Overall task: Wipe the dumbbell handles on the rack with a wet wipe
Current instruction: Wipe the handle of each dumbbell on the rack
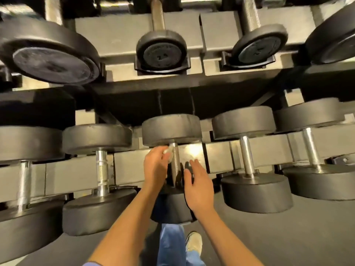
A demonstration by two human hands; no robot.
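My left hand (156,167) is at the centre dumbbell (171,129) on the lower tier of the rack (119,35), fingers (158,151) curled and pinching a crumpled wet wipe (168,154). The wipe is pressed on the left side of this dumbbell's handle (175,166), near the top end, just under the far head. My right hand (199,189) is just right of the same handle and not touching it as far as I can tell. Its fingers (193,166) are loose and spread, holding nothing. The handle is knurled metal, running away from me, and the near head is mostly hidden behind my wrists. Left of the centre dumbbell is a neighbour dumbbell (100,173) with a shiny handle, and right of it another dumbbell (247,160), each apart from it in its own slot. Above the centre dumbbell, on the upper tier, is a small dumbbell (161,48), end-on, its number blurred. Below the centre dumbbell are grey floor (288,237), my blue trouser leg (171,242) and a light shoe (194,241).
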